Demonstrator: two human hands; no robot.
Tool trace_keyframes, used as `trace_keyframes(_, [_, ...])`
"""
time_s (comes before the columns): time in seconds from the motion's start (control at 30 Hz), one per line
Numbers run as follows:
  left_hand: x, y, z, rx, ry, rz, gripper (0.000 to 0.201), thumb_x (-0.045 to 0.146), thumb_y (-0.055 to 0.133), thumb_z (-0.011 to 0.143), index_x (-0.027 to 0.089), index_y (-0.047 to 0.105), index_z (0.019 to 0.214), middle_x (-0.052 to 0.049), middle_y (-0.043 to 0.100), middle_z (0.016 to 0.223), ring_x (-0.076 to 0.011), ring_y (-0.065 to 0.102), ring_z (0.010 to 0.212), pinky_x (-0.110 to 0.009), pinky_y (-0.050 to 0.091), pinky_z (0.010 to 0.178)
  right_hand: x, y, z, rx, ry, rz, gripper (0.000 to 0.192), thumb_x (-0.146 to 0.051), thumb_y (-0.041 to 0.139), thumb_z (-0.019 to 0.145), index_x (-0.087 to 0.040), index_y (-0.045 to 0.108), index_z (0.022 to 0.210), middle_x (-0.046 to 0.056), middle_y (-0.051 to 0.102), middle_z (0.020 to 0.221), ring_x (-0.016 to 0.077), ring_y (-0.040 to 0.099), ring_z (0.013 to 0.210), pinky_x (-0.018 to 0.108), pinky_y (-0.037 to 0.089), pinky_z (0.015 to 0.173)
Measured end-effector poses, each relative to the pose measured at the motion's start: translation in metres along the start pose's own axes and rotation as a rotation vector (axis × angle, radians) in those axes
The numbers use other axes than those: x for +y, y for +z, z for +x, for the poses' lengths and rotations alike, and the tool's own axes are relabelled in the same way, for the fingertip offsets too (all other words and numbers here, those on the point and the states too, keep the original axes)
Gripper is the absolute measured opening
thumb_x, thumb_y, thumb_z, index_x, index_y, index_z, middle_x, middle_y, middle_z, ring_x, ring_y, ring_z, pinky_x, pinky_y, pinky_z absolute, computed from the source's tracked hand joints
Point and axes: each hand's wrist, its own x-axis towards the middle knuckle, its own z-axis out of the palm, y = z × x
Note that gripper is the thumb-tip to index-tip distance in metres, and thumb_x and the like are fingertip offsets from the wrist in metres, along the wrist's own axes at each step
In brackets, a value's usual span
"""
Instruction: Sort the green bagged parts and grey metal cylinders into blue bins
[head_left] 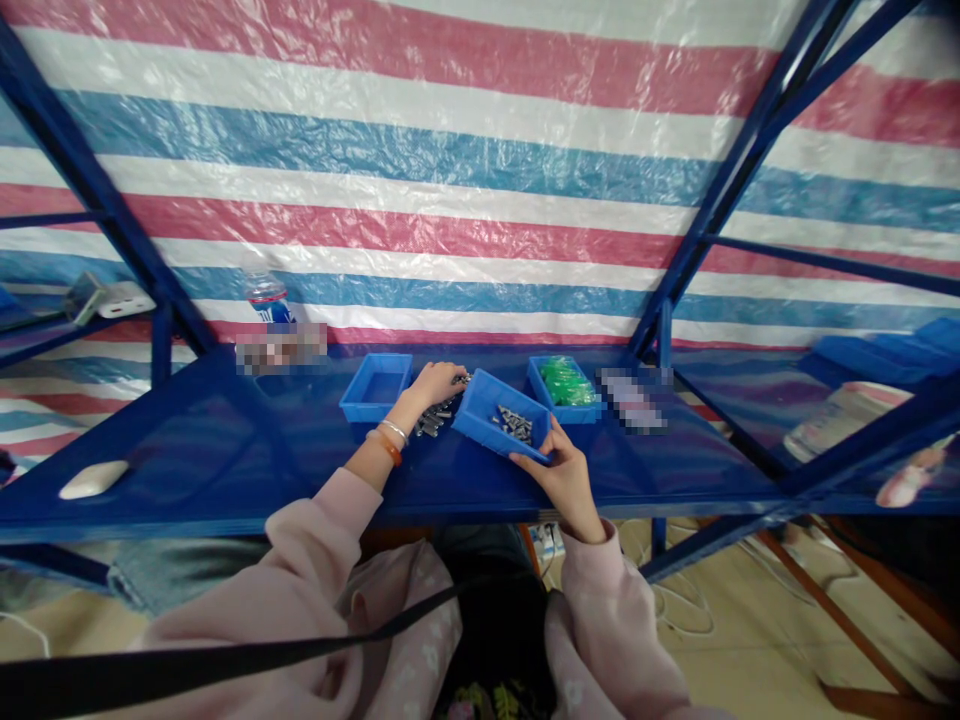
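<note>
1. Striped plastic sheeting [420, 150] hangs behind a blue table [285, 480].
2. Right hand [568, 468]: thumb and fingers pinch one corner of a tilted blue box [480, 428] holding small metal pieces [515, 424].
3. Left hand [436, 383]: bent over loose metal parts [432, 421] beside that box; cannot tell whether its fingers pinch any.
4. Green packets [568, 381] lie in a second box [570, 413], farther right.

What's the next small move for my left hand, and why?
Probably sweep a few loose metal pieces into the held blue bin: your left hand is already at the pile, your right hand grips the bin right beside it, and small metal parts lie inside.
</note>
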Motion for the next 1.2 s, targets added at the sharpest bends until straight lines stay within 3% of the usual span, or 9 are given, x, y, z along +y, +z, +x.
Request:
trace_keyframes(0.13, [-0.002, 0.000, -0.001, 0.009, 0.007, -0.005, 0.028, 0.026, 0.057, 0.087, 0.030, 0.069, 0.112, -0.004, 0.070, 0.118, -0.0247, 0.061, 0.114, -0.032, 0.043, 0.093, -0.002, 0.001, -0.002, 0.021, 0.015, 0.028, 0.045, -0.041, 0.082, 0.060, -0.024, 0.041, 0.059, 0.016, 0.068, 0.116, 0.0364, 0.040, 0.137, 0.051, 0.039, 0.104])
trace_keyframes(0.23, [-0.003, 0.001, 0.000, 0.030, 0.009, -0.016, 0.023, 0.026, 0.060, 0.086, 0.026, 0.071, 0.106, -0.005, 0.071, 0.114, -0.0252, 0.062, 0.112, -0.033, 0.042, 0.094, -0.002, 0.000, -0.004, -0.013, 0.039, 0.076, 0.040, -0.039, 0.083, 0.060, -0.022, 0.046, 0.065, 0.022, 0.052, 0.140, 0.0364, 0.043, 0.135, 0.049, 0.044, 0.101])
trace_keyframes(0.3, [-0.004, 0.001, 0.001, 0.051, 0.006, -0.027, 0.022, 0.026, 0.063, 0.084, 0.024, 0.072, 0.104, -0.006, 0.072, 0.113, -0.0254, 0.062, 0.111, -0.034, 0.042, 0.095, -0.002, -0.001, -0.006, -0.058, 0.038, 0.094, 0.037, -0.036, 0.082, 0.063, -0.022, 0.048, 0.069, 0.022, 0.045, 0.146, 0.0355, 0.044, 0.134, 0.049, 0.043, 0.102])
trace_keyframes(0.6, [-0.004, 0.004, 0.004, 0.090, 0.044, -0.075, 0.014, 0.030, 0.069, 0.080, 0.023, 0.074, 0.091, -0.003, 0.073, 0.099, -0.0211, 0.064, 0.099, -0.030, 0.045, 0.088, -0.007, -0.006, -0.006, -0.102, -0.004, 0.092, 0.022, -0.027, 0.073, 0.067, -0.020, 0.054, 0.074, 0.020, 0.050, 0.142, 0.0328, 0.050, 0.130, 0.047, 0.043, 0.101])
trace_keyframes(0.9, [0.006, 0.015, 0.005, 0.018, 0.195, -0.052, 0.029, 0.039, 0.068, 0.083, 0.029, 0.071, 0.109, -0.004, 0.064, 0.122, -0.0244, 0.058, 0.113, -0.033, 0.041, 0.094, -0.014, -0.005, -0.015, 0.075, 0.032, -0.048, 0.014, -0.021, 0.061, 0.067, -0.021, 0.049, 0.073, 0.016, 0.056, 0.129, 0.0342, 0.051, 0.123, 0.040, 0.046, 0.083])
trace_keyframes(1.2, [0.010, 0.023, 0.009, 0.098, 0.171, -0.033, 0.008, 0.026, 0.067, 0.084, 0.021, 0.072, 0.088, -0.004, 0.070, 0.109, -0.0224, 0.059, 0.109, -0.033, 0.037, 0.093, -0.015, 0.000, -0.014, 0.187, 0.041, -0.096, 0.014, -0.024, 0.060, 0.067, -0.022, 0.048, 0.072, 0.013, 0.055, 0.121, 0.0314, 0.052, 0.116, 0.036, 0.045, 0.075])
